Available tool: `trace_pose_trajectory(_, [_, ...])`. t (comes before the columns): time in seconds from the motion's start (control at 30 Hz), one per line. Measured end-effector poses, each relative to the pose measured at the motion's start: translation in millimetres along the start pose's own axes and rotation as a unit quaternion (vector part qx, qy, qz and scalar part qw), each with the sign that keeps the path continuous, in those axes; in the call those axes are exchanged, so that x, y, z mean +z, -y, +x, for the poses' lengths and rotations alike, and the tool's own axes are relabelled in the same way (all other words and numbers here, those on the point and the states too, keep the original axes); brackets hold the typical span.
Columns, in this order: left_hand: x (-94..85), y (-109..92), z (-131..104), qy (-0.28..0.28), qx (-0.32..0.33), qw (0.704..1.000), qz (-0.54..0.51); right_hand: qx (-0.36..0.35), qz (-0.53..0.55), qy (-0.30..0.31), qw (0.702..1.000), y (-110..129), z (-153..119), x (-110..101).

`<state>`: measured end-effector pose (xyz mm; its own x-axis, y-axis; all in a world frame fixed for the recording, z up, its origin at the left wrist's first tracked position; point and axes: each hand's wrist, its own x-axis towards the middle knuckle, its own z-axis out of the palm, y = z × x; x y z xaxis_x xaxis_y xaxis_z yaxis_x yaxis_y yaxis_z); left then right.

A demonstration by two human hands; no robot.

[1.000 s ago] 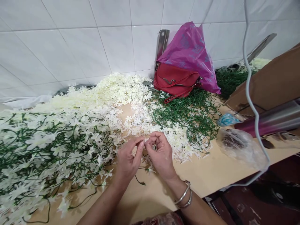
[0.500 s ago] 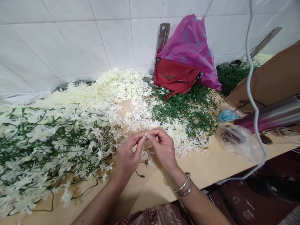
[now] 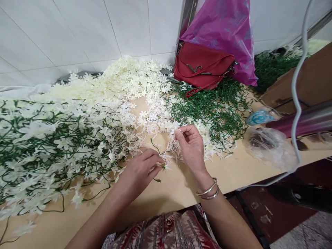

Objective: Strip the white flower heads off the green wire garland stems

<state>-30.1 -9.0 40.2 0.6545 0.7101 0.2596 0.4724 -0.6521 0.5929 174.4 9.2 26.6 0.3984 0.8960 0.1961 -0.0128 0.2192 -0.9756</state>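
In the view from my head, my two hands were together at the fingertips a moment ago, and now they are apart. My right hand (image 3: 192, 148), at four o'clock from the middle, is raised over the table (image 3: 220, 181), and its thumb and forefinger pinch a small white piece (image 3: 179, 131). My left hand (image 3: 141, 169), at seven o'clock, has come lower, with fingers curled and a gap towards the thumb. A single green stem (image 3: 156, 147) lies just beyond its fingertips; whether these fingers grip anything, I cannot tell. I judge that the joint work on the white piece is paused: one hand keeps it, and the other is free to go among the stems.

Around me, at nine o'clock, is a big heap of flowered stems (image 3: 64, 145), much tangled. At ten o'clock are the cream flowers (image 3: 116, 79), against the wall. At three o'clock I see a pile of green stems (image 3: 220, 117); the red bag (image 3: 202, 67) sits at its back, towards one o'clock, with its strap on the stems, so it partly blocks that side. Thin white bits (image 3: 177, 154) lie below my right fingers and could confuse the picking. Farther at three o'clock are a clear plastic bag (image 3: 284, 150) and the hanging cable (image 3: 295, 97), both well apart from my hands.
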Motion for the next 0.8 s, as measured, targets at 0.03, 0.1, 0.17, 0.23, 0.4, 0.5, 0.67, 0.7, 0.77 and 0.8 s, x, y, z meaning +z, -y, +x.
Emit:
trace_pose_trajectory(0.03, [0.7, -1.0, -4.5, 0.021, 0.003, 1.000, 0.010, -0.001, -0.004, -0.001, 1.000, 0.5, -0.2, -0.4])
trace_pose_trajectory(0.1, [1.6, -2.0, -12.9, 0.053, 0.009, 0.998, 0.028, -0.001, -0.012, -0.005, 1.000, 1.6, -0.4, -1.4])
trace_pose_trajectory(0.17, [2.3, -1.1, -19.6, 0.070, 0.025, 0.996, 0.048, 0.005, -0.017, -0.007, 1.000, 2.2, 0.0, -2.2])
trace_pose_trajectory(0.23, [3.4, 1.0, -23.1, 0.081, 0.040, 0.994, 0.068, 0.018, -0.007, 0.002, 1.000, 1.6, 0.8, -2.5])
trace_pose_trajectory(0.4, [5.6, -0.2, -19.9, 0.086, 0.061, 0.993, 0.046, 0.085, 0.119, 0.050, 0.988, -2.0, 3.7, -0.1])
trace_pose_trajectory(0.5, [3.5, -7.4, -14.7, 0.035, 0.045, 0.997, -0.049, 0.121, 0.181, 0.076, 0.973, -0.2, 4.5, 0.3])
trace_pose_trajectory(0.67, [4.7, -9.9, -5.0, -0.108, -0.049, 0.976, -0.180, 0.152, 0.245, 0.132, 0.948, 4.7, 3.0, -1.3])
trace_pose_trajectory(0.7, [7.2, -8.1, -3.4, -0.131, -0.069, 0.968, -0.203, 0.159, 0.249, 0.143, 0.945, 5.1, 2.3, -1.3])
trace_pose_trajectory(0.77, [14.1, -3.7, -1.2, -0.169, -0.109, 0.947, -0.251, 0.170, 0.253, 0.167, 0.938, 5.7, 0.5, -0.6])
trace_pose_trajectory(0.8, [17.9, -1.7, -0.6, -0.184, -0.128, 0.934, -0.277, 0.174, 0.256, 0.179, 0.934, 6.1, -0.7, 0.0])
